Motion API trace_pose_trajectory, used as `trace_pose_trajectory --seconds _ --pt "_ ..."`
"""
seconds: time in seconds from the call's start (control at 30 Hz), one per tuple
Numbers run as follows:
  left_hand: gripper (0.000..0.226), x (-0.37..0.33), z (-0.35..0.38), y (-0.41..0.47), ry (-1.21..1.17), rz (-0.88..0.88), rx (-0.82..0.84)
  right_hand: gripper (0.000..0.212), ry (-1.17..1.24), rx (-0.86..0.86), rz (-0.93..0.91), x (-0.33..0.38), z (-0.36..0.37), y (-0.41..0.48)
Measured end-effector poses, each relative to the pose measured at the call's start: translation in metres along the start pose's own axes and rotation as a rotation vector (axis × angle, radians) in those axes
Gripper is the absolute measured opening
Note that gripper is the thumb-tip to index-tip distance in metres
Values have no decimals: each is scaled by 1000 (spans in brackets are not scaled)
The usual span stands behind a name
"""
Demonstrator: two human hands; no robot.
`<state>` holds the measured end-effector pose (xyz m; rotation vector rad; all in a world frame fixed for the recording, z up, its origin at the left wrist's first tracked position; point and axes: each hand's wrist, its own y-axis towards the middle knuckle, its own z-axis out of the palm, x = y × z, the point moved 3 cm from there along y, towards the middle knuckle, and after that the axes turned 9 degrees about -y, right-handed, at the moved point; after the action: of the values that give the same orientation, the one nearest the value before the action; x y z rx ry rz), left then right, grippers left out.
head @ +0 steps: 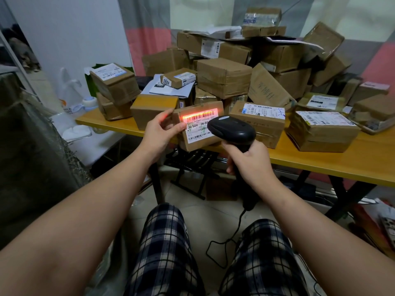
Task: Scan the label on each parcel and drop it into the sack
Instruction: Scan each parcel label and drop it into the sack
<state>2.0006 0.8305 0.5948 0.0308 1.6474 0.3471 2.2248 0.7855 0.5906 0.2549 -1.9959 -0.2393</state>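
Head view, centre of frame: the left grip [159, 133] pinches a small cardboard parcel [192, 144] by its left end, thumb at the left edge of the label [197, 127], holding it just off the near edge of the table [320, 159] with the label facing the camera; the right grip [250, 161] is wrapped round the handle of a black corded scanner [233, 129], whose head covers the label's lower right part; a red scan line lies across the top barcode and spills onto the left thumb; whether the read has registered cannot be told. Behind, a loose pile of parcels [224, 75] covers the table and climbs toward the upper right of the frame; a dark woven mass [32, 157] at the left edge is probably the sack; its mouth is not visible.

Risks, as judged:
- the thumb sits close to the barcode's left end; any creep rightward would mask bars and spoil the read;
- the parcel is held by one end only; a quick swing leftward toward the sack could let it pivot or slip;
- the scanner cable [237, 228] hangs between the knees in a loop; it could snag on a leg;
- the pile leans; a knock to the table could bring boxes down.
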Motion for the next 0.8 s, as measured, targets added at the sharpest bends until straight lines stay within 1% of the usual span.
trace_pose_trajectory --seconds 0.1,0.27,0.4,0.53,0.63,0.8 --pt "68 -1 1 0 9 -2 -5 23 -7 -1 10 0 0 0" --pt "68 -2 1 0 10 -6 -8 20 -36 7 -10 1 -1 0" --pt "68 -1 1 1 0 -12 -10 24 -68 -6 -17 0 -5 -2" --pt "73 3 -1 3 -40 -37 -7 18 -59 4 -2 -2 -8 -5" --pt "77 6 -3 4 -87 -52 -4 19 -55 -6 -7 -3 -11 -10" --pt "70 8 0 7 -105 -38 12 17 -70 -21 -21 -1 -18 -12"
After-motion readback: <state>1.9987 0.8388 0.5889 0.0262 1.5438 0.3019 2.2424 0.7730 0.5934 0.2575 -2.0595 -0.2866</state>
